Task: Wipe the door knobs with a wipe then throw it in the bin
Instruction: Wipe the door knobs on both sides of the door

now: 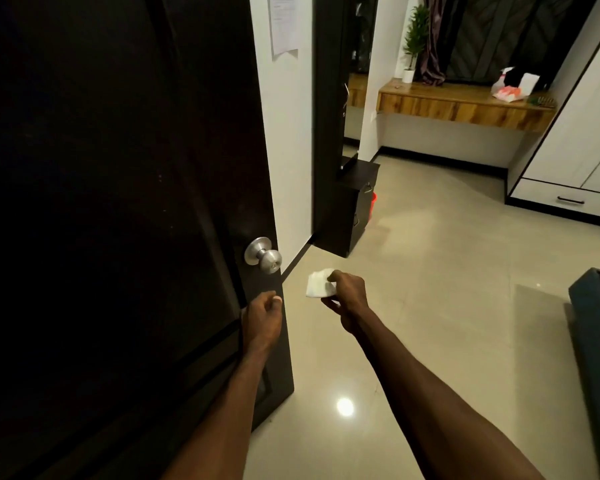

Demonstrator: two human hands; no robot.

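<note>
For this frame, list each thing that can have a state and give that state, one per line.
Door: open, its free edge held by the left hand.
Door knob: bare, nothing touching it.
Wipe: folded, pinched in the right hand, apart from the knob.
Left hand: fingers curled round the door's edge, below the knob.
Right hand: holds the wipe in the air beside the door.
Cupboard drawer: closed.

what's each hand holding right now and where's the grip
The right hand pinches a folded white wipe by its right edge. The left hand grips the dark door by its edge, below the knob.
</note>
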